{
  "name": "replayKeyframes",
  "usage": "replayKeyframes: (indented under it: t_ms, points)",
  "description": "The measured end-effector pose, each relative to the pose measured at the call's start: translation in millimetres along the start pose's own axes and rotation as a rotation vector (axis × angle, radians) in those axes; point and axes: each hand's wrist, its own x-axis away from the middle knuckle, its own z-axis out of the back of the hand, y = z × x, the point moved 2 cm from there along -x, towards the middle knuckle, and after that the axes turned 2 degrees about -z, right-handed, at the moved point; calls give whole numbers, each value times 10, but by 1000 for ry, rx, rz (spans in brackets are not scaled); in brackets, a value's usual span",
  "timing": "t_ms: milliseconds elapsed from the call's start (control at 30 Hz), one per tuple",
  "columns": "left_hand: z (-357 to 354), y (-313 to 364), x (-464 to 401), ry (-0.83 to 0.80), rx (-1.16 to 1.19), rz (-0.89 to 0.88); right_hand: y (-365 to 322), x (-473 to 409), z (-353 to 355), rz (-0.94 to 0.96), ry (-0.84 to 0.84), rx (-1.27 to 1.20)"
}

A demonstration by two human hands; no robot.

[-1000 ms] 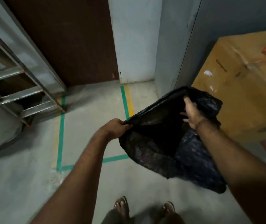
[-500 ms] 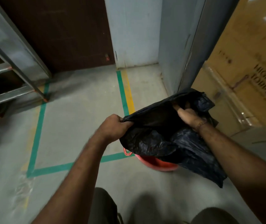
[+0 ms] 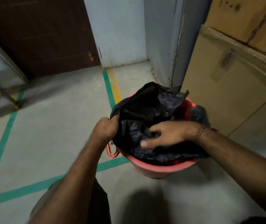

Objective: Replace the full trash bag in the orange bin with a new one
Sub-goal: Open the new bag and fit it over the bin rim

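Floor (image 3: 56,126): grey concrete under the orange bin, marked with green tape lines (image 3: 2,143); one taped corner lies just left of the bin, and a line with a yellow strip beside it runs from behind the bin toward the back wall.
Cardboard boxes (image 3: 235,88): stacked just right of the bin, rising above it.
Door (image 3: 36,34): dark brown, well behind and left of the bin.
Metal frame (image 3: 2,88): far left of the bin, its leg ending in an orange foot on the floor.
Orange bin (image 3: 158,168): round, standing on the floor, a loop handle on its left side.
Black trash bag (image 3: 146,110): sits in the bin's mouth, crumpled, its far edge standing up above the rim and part draped over the right rim.
Left hand (image 3: 105,128): fist closed tight on the bag's edge at the bin's left rim.
Right hand (image 3: 166,135): over the bin, inside the bag's opening, fingers spread and loosely bent against the plastic, gripping nothing; a thin bracelet (image 3: 199,131) on the wrist.
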Motion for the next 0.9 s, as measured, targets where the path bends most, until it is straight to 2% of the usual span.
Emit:
replayKeyframes:
  t_ms: [67,200,367,533,733,800,900]
  points:
    - [21,15,0,-34,-3,7,-146,152,-235,68,15,73]
    - [142,32,-22,-79,-17,24,-177,225,-419,-3,110,189]
    - [127,-202,-113,-208,-388,-23,-162,368,-452,-68,145,267]
    - [113,-324,-296,-156,-498,-94,-219,362,-726,-146,111,385]
    - [77,-431,-430,-190,-534,-86,-355,224,-922,-41,205,741]
    - [116,-436,-455,-141,-495,-80,-418,209,-914,5,249,755]
    - [188,-343,-346,74,-263,-159,-507,200,-736,46,388,749]
